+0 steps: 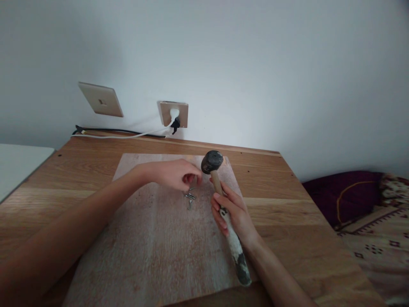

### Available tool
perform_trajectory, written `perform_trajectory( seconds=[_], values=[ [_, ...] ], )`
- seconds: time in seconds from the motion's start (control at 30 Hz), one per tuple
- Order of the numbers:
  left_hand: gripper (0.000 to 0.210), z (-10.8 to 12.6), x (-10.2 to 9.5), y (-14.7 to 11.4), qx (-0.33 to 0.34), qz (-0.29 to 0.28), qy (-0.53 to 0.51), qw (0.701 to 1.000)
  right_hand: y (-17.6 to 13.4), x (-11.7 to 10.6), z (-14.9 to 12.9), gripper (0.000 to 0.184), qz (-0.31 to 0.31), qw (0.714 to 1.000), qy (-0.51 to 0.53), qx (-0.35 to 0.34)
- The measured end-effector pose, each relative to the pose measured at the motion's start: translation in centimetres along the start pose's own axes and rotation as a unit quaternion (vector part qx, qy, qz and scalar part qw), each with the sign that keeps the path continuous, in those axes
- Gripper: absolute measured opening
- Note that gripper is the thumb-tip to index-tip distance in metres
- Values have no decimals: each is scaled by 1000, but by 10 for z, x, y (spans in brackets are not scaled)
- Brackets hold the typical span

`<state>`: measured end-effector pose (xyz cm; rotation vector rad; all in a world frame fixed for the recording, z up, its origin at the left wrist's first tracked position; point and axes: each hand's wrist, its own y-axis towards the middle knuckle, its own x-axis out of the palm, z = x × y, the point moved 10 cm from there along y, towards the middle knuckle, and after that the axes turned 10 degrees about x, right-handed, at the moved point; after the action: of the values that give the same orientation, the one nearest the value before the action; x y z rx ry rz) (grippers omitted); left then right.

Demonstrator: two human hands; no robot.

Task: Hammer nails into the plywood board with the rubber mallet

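Note:
My right hand point(232, 209) is wrapped round the handle of a rubber mallet point(234, 243), with its black head up and to the left, over the board. The handle is bare wood near the head and pale with dark patches lower down. My left hand point(175, 174) is closed, its fingers curled down over a few small silvery metal fasteners point(190, 196), nails or screws. Whether its fingertips pinch one is hidden. The fasteners lie loose on a whitish, worn wooden board point(153, 247).
The board lies on a wooden tabletop point(271, 213) against a pale wall. A wall socket point(183, 113) holds a white and a black plug, with cables point(128, 134) along the table's back edge. A second wall plate point(102, 100) is further left. Patterned fabric point(380, 251) lies right of the table.

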<state>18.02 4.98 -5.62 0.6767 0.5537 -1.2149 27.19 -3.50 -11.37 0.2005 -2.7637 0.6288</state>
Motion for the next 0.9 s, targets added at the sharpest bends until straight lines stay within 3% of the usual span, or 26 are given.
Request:
perform_trajectory(
  seconds=[0.1, 0.23, 0.5, 0.7, 0.77, 0.9],
  values=[
    [27, 0, 15, 0, -5, -37, -13, 999, 0, 0, 0, 39, 2, 1000, 5, -3],
    [24, -9, 18, 0, -19, -35, -2, 999, 0, -1, 1, 36, 6, 1000, 0, -6],
    [15, -10, 2, -5, -43, 2, 148, 988, -2, -1, -1, 31, 7, 1000, 8, -11],
    [15, -21, -14, -13, -116, 6, 167, 979, -1, -2, 2, 26, -12, 999, 40, -15],
    [12, -25, -22, -15, -128, 24, 152, 980, 0, -4, 3, 25, -15, 999, 44, -16],
    [22, -29, -38, -12, -102, 120, 108, 982, 1, -4, 2, 23, -19, 998, 49, -21]
  ],
)
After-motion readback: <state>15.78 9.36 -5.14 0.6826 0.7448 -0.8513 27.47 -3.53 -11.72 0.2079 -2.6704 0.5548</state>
